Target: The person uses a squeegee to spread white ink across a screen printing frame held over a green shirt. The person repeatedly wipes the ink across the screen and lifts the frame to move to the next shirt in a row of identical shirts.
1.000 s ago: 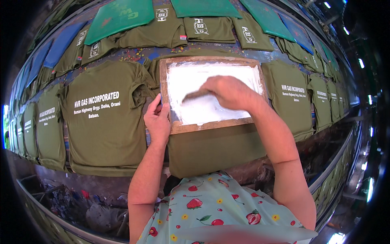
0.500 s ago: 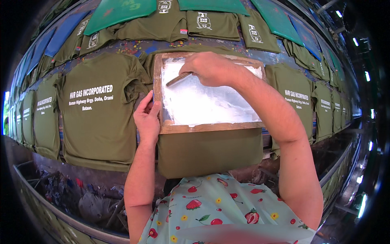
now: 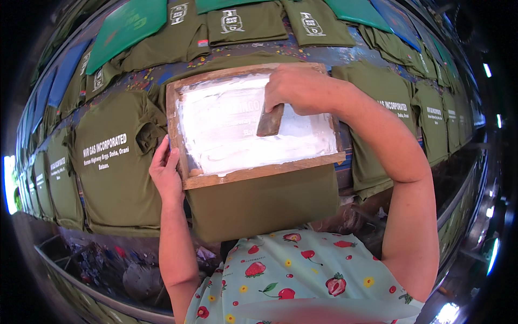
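Observation:
A wooden-framed printing screen (image 3: 259, 170) lies over an olive-green T-shirt (image 3: 264, 208), whose lower part hangs out at the near side. White ink (image 3: 216, 148) covers most of its mesh, and pale lettering shows faintly through. My right hand (image 3: 297, 89) grips a flat, brownish squeegee (image 3: 270, 121), tilted with its lower edge on the mesh right of the middle. The squeegee's upper part is hidden by my fingers. At the screen's left side, my left hand (image 3: 167, 173) holds the wooden edge between thumb and fingers.
Olive T-shirts with white print lie to the left (image 3: 116, 189) and right (image 3: 372, 151). Behind are folded shirts (image 3: 248, 32), green boards (image 3: 127, 32) and blue boards (image 3: 69, 73) on a paint-spotted table. A metal rail (image 3: 70, 281) runs at lower left.
My right hand has carried the squeegee from the mesh's upper left to right of its middle, and turned it more upright. The whole view has shifted and tilted; my left hand stays on the frame.

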Available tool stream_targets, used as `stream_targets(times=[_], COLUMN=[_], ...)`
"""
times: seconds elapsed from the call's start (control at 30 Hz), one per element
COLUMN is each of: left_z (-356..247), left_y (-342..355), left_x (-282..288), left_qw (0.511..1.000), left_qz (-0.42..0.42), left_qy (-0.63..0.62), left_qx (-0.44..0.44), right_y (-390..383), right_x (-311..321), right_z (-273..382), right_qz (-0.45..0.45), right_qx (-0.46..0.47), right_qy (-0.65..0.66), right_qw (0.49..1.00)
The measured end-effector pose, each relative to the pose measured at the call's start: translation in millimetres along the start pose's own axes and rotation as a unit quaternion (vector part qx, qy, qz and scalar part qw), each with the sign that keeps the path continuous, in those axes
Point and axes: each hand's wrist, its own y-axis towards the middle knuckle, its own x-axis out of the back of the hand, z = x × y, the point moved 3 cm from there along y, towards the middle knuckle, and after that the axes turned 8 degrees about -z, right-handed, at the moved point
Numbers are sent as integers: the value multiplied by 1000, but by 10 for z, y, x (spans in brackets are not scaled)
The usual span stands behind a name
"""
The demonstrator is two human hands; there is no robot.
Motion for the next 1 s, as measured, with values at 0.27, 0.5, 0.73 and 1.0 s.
stream_targets(times=[0.27,0.5,0.73,1.0], left_z=[22,38,96,14], left_y=[26,30,60,37], left_x=[26,27,17,-16], left_qw=[1000,1000,1000,999], left_qz=[3,16,20,34], left_qy=[19,13,-20,-23], left_qx=[-9,-11,-5,-11], right_y=[-978,-1187,-651,861], right_x=[-67,-375,-126,-449], right_z=[139,980,831,505], right_qz=[-110,-182,-90,-178], right_qx=[-97,-225,-224,-178], right_qy=[-23,-43,64,9], right_qw=[989,956,968,968])
